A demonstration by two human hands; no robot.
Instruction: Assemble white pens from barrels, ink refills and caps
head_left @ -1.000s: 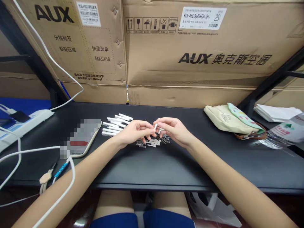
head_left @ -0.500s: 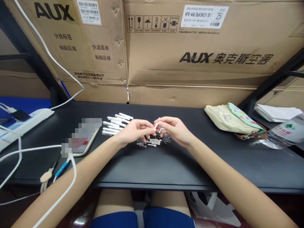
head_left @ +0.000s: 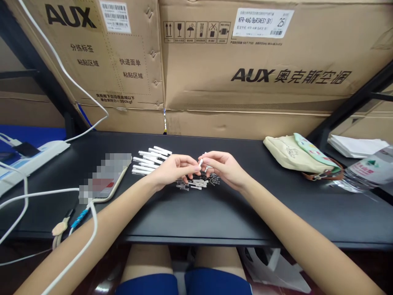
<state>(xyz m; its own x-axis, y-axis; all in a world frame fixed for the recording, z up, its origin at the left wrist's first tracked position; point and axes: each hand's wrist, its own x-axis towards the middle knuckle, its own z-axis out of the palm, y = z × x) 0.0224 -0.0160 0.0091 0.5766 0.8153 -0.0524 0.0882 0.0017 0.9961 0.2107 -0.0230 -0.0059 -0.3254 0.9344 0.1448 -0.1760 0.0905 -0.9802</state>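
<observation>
Over the middle of the desk my left hand and my right hand meet fingertip to fingertip. Between them is a small white pen part, pinched by both thumbs and forefingers; its far end is hidden by the fingers. Beneath the hands lie several small white pieces, a few clear pieces and a bunch of thin dark pieces, partly covered. Beside my left hand is a loose pile of white pen-like sticks.
On the left are a phone, white cables and a power strip. To the right lie a cream pouch, a plastic bottle and folded white paper. Large cardboard boxes stand behind the black desk.
Both hands keep nearly the same place and grip. The white part between the fingertips has shifted very slightly; the piles look the same.
</observation>
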